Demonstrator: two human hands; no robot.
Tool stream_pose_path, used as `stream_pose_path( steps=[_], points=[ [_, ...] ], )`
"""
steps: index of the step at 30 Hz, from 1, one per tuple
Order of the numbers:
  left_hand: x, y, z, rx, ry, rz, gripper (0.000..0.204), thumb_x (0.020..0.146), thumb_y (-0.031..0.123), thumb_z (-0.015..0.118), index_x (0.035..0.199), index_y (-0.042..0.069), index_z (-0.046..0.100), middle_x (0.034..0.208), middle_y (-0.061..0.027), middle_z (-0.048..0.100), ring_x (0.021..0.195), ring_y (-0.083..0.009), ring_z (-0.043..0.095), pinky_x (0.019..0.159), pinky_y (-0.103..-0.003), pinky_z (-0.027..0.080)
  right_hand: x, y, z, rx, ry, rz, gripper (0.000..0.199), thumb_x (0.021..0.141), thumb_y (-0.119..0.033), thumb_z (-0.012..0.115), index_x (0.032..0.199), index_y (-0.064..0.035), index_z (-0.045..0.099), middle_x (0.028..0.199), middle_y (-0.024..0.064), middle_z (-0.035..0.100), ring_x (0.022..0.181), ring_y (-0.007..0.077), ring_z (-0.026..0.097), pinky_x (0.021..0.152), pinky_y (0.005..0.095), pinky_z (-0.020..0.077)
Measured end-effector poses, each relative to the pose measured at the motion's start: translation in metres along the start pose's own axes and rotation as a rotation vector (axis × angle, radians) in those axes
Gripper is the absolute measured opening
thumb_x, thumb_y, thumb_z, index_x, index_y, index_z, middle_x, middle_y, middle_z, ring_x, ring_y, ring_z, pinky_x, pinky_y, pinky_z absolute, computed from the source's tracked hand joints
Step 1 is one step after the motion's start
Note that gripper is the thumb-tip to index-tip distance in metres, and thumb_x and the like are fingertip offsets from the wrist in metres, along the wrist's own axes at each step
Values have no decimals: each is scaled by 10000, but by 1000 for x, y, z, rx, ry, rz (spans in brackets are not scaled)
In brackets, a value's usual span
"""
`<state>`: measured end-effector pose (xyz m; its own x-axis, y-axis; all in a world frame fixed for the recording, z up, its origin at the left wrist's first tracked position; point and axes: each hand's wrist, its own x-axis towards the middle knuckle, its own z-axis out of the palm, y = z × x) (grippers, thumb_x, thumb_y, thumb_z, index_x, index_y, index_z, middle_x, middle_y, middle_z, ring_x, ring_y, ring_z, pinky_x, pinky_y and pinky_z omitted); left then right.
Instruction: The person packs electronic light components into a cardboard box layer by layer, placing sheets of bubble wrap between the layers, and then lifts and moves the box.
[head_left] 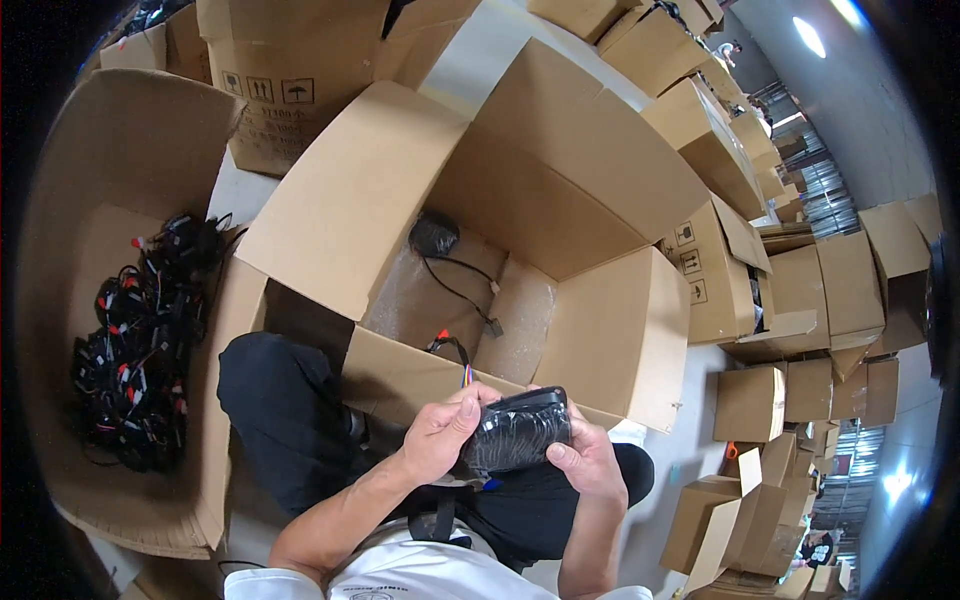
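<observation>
Through the head camera I monitor two bare hands at the lower centre of the frame. The left hand grasps the left end of a black unit; its thumb lies along the near upper side. The right hand grasps the opposite end, with its thumb pressed against the face. The fingers of both hands are closed around the unit; those behind it are partly hidden. The unit is wrapped in clear, wrinkled film and is held above the wearer's lap, at the near edge of the open box.

A bundle of coloured wires shows just above the left hand. It meets a dark cable with a red connector at the near wall of the box. I cannot tell whether the wires join the unit, as the left hand covers that point.

Inside the box, at the centre of the frame, lies a second black unit, near the left wall. Its thin black lead trails across the bottom toward the near wall.

At the left of the frame, a second open box contains a heap of black cabled parts with red connectors among them. A carton with printed handling symbols stands at the upper left. Further cartons stand on the grey floor along the right side.
</observation>
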<state>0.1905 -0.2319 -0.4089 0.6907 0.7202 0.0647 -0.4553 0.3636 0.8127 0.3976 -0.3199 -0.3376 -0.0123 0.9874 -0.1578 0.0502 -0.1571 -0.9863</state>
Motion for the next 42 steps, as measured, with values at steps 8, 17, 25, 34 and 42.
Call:
stream_pose_path(
  steps=[8, 17, 25, 34, 42],
  points=[
    [-1, 15, 11, 297, 77, 127, 298, 900, 169, 698, 1068, -74, 651, 1099, -117, 604, 998, -189, 582, 890, -302, 469, -6, 0, 21, 314, 286, 134, 379, 885, -142, 746, 1185, 62, 634, 1296, 102, 584, 1149, 181, 571, 1011, 342, 451],
    [-5, 17, 11, 209, 90, 190, 242, 859, 83, 723, 1030, -79, 665, 1064, -119, 628, 971, -181, 600, 854, -290, 483, 2, -8, 54, 147, 533, -230, 513, 896, -155, 750, 1283, 36, 473, 1288, 143, 579, 1140, 174, 577, 982, 310, 481],
    [-15, 21, 24, 298, 207, 108, 322, 899, 125, 699, 1163, -39, 614, 1063, -121, 648, 951, -174, 609, 863, -301, 491, -1, 3, 57, 107, 566, -84, 323, 951, -188, 692, 1158, 57, 650, 1013, 58, 686, 891, 112, 618, 817, 245, 506],
    [10, 21, 25, -118, 448, 77, 337, 932, 177, 688, 1187, -18, 587, 1078, -79, 659, 967, -151, 622, 904, -305, 504, 36, -20, 59, 41, 571, -193, 390, 919, -280, 727, 1122, 47, 661, 1056, 77, 671, 931, 142, 615, 846, 269, 496],
    [-5, 3, 9, -458, 363, -50, 377, 931, 177, 691, 1241, 5, 565, 1204, -95, 632, 1109, -193, 609, 1005, -374, 480, 18, -24, 39, -239, 383, -336, 354, 872, -184, 763, 1119, 52, 670, 1076, 145, 678, 972, 225, 645, 868, 307, 498]
  ],
)
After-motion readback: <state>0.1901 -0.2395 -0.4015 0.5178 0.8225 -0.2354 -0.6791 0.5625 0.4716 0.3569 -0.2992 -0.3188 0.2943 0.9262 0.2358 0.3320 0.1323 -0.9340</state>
